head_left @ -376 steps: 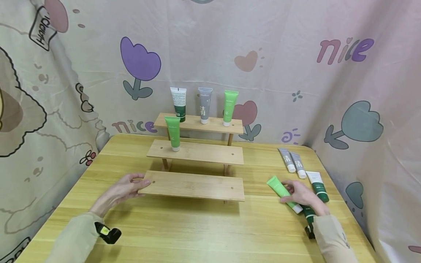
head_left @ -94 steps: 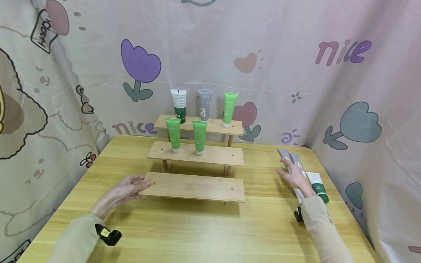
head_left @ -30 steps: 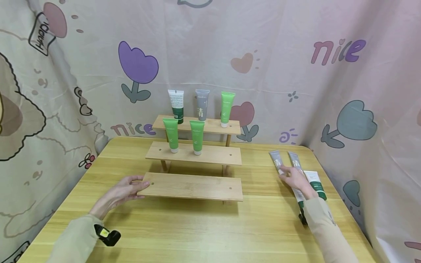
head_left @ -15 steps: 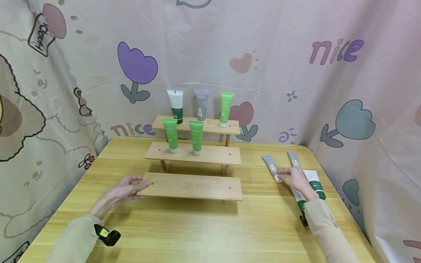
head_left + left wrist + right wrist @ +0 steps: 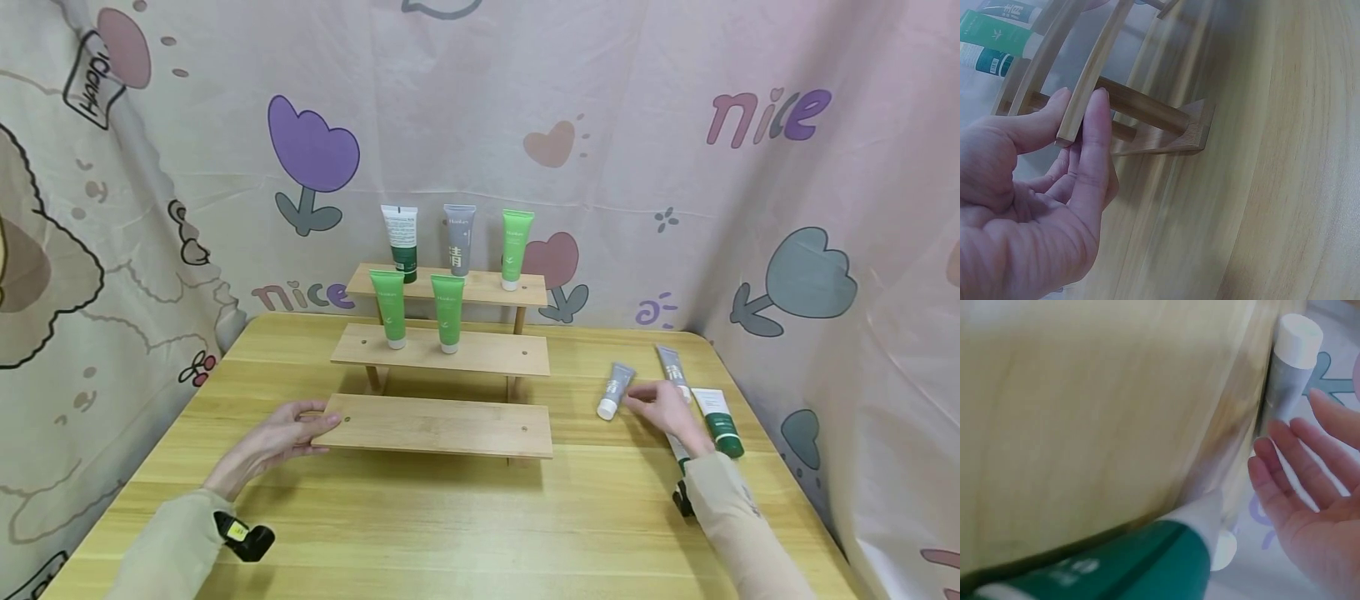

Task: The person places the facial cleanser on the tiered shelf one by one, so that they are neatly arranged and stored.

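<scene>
My left hand (image 5: 288,433) pinches the left end of the lowest board of a three-tier wooden display stand (image 5: 442,425); in the left wrist view the thumb lies above the board (image 5: 1088,81) and the fingers below. My right hand (image 5: 663,407) is beside a grey squeeze tube (image 5: 617,385) lying on the table, its white cap toward me. In the right wrist view the fingers (image 5: 1300,450) are loosely bent and hold nothing, near the grey tube (image 5: 1288,387). Two green tubes (image 5: 388,308) stand caps down on the middle tier.
A white-and-green tube (image 5: 401,242), a grey tube (image 5: 460,239) and a green tube (image 5: 517,248) stand on the top tier. Right of the right hand lie another grey tube (image 5: 672,371) and a white-and-green tube (image 5: 718,423). A further tube (image 5: 679,450) is partly under the right wrist.
A second green tube has come to stand on the middle tier. The right hand has slid one grey tube left, and the tube has turned and left the fingers. The left hand stays put.
</scene>
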Demonstrator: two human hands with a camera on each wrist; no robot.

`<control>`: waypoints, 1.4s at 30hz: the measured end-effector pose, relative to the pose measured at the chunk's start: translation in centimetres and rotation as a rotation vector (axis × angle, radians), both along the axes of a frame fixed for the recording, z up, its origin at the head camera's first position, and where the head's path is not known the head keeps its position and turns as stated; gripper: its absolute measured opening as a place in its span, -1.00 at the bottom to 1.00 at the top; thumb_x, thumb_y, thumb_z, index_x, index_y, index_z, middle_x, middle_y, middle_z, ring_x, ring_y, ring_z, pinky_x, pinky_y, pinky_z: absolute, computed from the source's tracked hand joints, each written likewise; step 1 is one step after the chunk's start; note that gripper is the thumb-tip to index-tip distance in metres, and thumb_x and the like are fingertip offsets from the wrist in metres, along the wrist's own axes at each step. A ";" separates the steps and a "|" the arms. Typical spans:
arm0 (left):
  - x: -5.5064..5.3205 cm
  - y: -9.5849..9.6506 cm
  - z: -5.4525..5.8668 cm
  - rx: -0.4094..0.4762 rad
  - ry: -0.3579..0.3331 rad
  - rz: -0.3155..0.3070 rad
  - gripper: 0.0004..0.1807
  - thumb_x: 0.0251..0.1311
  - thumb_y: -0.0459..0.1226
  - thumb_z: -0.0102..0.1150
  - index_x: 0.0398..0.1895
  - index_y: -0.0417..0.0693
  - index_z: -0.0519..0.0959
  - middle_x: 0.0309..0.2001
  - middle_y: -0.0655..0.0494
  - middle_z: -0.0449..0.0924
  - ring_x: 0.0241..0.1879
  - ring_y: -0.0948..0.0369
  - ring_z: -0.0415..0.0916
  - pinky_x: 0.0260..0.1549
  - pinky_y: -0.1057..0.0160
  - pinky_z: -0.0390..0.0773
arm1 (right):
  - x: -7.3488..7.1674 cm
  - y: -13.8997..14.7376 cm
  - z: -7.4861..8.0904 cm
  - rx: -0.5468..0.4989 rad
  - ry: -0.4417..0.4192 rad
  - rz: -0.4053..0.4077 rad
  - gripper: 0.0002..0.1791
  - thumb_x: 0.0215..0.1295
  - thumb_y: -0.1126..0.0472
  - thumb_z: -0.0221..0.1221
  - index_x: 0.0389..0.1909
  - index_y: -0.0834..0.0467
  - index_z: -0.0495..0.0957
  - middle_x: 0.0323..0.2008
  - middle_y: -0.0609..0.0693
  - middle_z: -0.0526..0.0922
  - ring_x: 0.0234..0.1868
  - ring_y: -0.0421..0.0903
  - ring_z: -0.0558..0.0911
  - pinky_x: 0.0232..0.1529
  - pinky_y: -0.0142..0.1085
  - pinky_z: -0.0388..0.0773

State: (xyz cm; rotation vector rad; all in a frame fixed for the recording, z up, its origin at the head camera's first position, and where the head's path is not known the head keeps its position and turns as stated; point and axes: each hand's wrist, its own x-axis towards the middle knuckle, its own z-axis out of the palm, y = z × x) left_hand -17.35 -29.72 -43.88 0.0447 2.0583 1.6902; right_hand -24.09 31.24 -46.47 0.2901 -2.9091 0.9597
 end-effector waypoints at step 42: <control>0.1 0.0 0.0 0.001 -0.004 0.011 -0.12 0.50 -0.19 0.05 0.45 -0.63 -0.23 0.42 -0.62 0.04 0.10 0.28 0.51 0.12 0.15 0.71 | -2.1 -3.8 1.1 -0.091 -0.299 -0.117 -0.23 0.20 0.00 0.37 0.18 0.54 0.42 -0.08 0.46 0.69 -0.41 -0.12 0.72 -0.34 -0.33 0.71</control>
